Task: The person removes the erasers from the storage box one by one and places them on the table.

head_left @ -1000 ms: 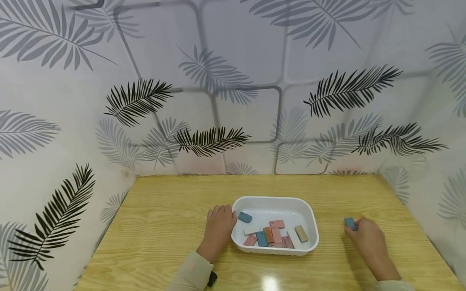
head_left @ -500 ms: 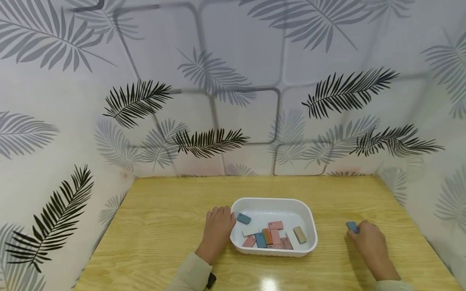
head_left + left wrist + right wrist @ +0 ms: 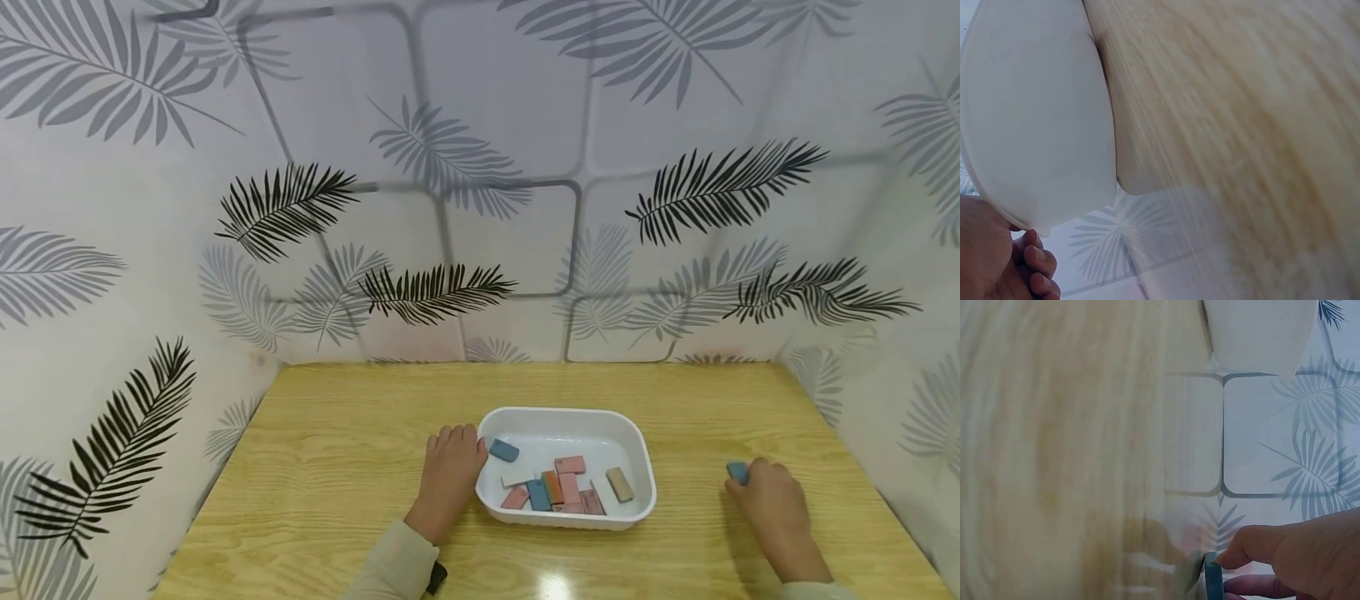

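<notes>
A white plastic tray (image 3: 570, 525) stands on the table, with several small flat blocks in pink, blue, white, beige and orange-green lying in it. At its left end, my left hand (image 3: 450, 467) grips the rim; the left wrist view shows the curled fingers (image 3: 1040, 265) by the edge of the tray wall (image 3: 1041, 112). To the right of the tray, my right hand (image 3: 772, 500) pinches a small blue rectangular block (image 3: 738, 472). Close up in the right wrist view, the thumb (image 3: 1244, 544) presses on the blue block (image 3: 1213, 578), which stands on edge at the tabletop; its lower part is cut off.
The wooden table (image 3: 360, 417) backs onto a pale wall covering (image 3: 487, 242) printed with leaves. Side panels with the same print flank it. A small black object (image 3: 437, 577) shows beside the left sleeve.
My right hand has shifted a little to the right and toward me, carrying the blue block away from the tray. My left hand and the tray stay put.
</notes>
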